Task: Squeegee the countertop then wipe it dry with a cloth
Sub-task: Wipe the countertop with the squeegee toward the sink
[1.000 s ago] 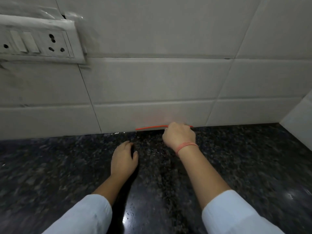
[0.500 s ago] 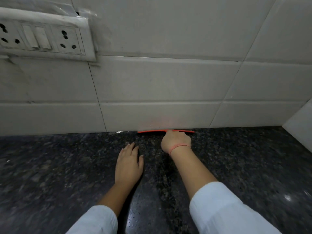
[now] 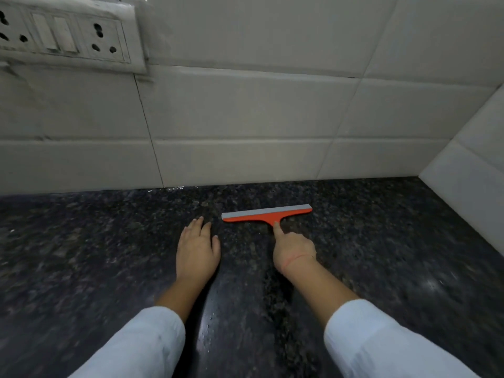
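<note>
Countertop (image 3: 381, 255), dark and speckled, fills my lower view. The socket panel (image 3: 68, 36) is cut off at left. I see the left hand (image 3: 197, 249) flat, fingers straight. The right hand (image 3: 294, 251) curls over the squeegee (image 3: 266, 215), hiding its handle, forefinger on the neck, blade near the back edge.

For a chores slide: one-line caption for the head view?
Right hand holds an orange squeegee on the speckled dark countertop, left hand resting flat beside it.

Right hand (image 3: 293, 248) holds the squeegee (image 3: 266, 214), blade toward twelve o'clock; at its nine o'clock, left hand (image 3: 197, 251) lies flat on the table (image 3: 81, 255).
</note>
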